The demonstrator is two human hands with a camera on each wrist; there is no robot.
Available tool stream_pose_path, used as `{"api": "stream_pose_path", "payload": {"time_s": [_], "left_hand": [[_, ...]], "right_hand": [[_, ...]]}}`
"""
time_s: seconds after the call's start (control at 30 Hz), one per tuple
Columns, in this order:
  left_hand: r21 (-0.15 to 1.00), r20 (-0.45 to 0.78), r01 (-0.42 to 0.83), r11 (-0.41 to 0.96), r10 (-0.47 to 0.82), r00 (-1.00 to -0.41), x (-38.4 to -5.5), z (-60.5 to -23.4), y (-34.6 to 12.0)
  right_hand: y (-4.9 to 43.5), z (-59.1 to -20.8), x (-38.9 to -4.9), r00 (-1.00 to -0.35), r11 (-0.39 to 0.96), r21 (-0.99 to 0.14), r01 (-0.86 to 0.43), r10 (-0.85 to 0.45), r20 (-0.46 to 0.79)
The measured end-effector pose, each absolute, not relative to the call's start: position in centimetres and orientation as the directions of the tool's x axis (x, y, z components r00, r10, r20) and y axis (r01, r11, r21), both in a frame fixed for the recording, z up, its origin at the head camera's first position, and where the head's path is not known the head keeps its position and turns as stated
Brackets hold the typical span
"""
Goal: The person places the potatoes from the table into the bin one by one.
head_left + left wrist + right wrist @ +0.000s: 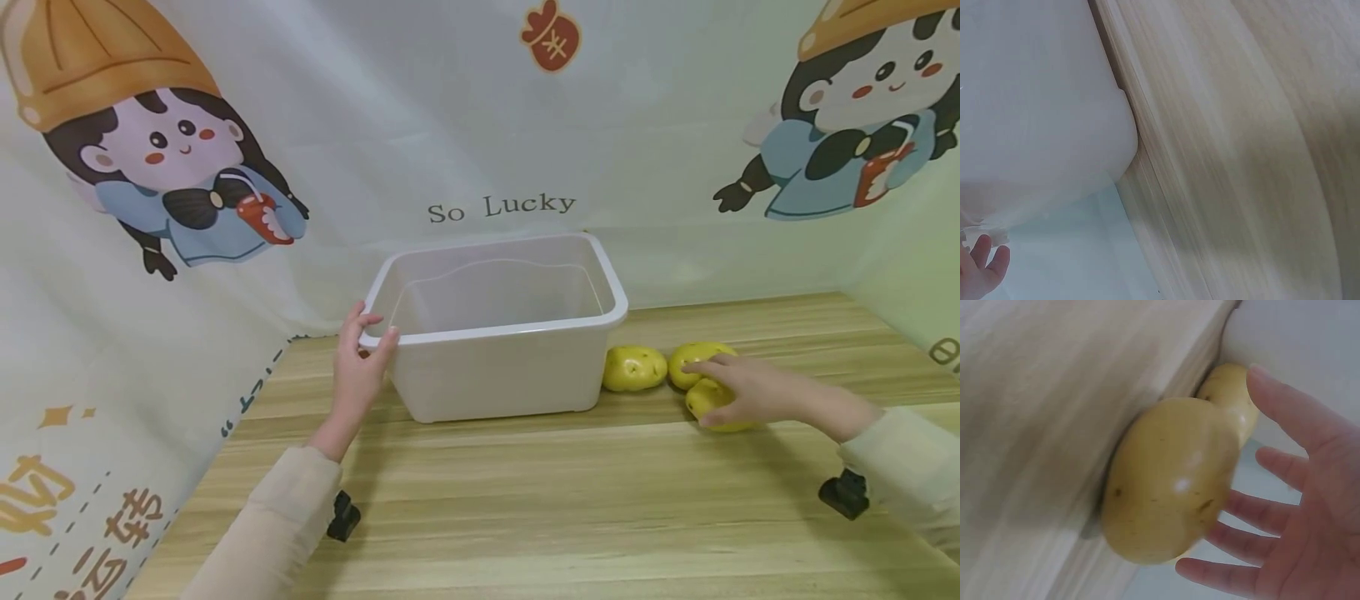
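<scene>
A white plastic bin (498, 379) stands on the wooden table, its inside bare where it shows. My left hand (356, 371) grips the bin's near left corner, thumb on the front rim and fingers at the left rim. Three yellow potatoes lie right of the bin: one potato (634, 369) beside its wall, a farther potato (692, 360), and a nearer potato (711, 402). Over the last two reaches my right hand (765, 390), fingers spread. In the right wrist view its palm faces a large potato (1169, 481), with thumb and fingers apart.
The wooden table (525, 500) stretches toward me. A white printed cloth (375, 125) hangs behind the bin and along both sides. Small black devices sit under each wrist, one by the left sleeve (277, 508) and one by the right sleeve (911, 467).
</scene>
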State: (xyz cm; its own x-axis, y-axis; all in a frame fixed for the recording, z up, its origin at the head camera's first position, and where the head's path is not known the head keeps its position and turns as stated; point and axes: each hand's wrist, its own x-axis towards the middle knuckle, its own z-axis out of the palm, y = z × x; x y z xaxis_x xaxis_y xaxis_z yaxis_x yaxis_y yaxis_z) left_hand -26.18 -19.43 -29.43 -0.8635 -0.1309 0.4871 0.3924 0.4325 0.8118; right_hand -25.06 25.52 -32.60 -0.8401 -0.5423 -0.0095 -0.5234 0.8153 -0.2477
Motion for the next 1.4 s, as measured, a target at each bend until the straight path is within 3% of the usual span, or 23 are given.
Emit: {"api": "stream_pose_path", "payload": {"time_s": [0.27, 0.6, 0.8, 1.13, 1.4], "left_hand": [[0.809, 0.487, 0.389, 0.441, -0.132, -0.863, -26.0, -29.2, -19.3], [0.812, 0.476, 0.380, 0.443, -0.126, -0.870, -28.0, -30.9, -20.6], [0.803, 0.490, 0.391, 0.450, -0.126, -0.862, -28.8, -31.7, -21.1], [0.802, 0.496, 0.403, 0.441, -0.117, -0.860, -28.8, -31.9, -21.1], [0.803, 0.498, 0.401, 0.440, -0.128, -0.857, -28.9, -32.0, -21.2]], "right_hand": [[26.9, -33.9, -25.4, -0.819, 0.796, -0.203, -0.570, -0.569, 0.069], [27.0, -34.4, -25.1, -0.825, 0.804, -0.281, -0.524, -0.561, -0.066], [26.5, -34.4, -25.1, -0.827, 0.804, -0.304, -0.511, -0.557, -0.082], [25.9, -32.6, -25.4, -0.841, 0.816, -0.346, -0.463, -0.527, -0.117], [25.6, -30.2, -25.9, -0.856, 0.840, -0.306, -0.448, -0.501, -0.124]]}}
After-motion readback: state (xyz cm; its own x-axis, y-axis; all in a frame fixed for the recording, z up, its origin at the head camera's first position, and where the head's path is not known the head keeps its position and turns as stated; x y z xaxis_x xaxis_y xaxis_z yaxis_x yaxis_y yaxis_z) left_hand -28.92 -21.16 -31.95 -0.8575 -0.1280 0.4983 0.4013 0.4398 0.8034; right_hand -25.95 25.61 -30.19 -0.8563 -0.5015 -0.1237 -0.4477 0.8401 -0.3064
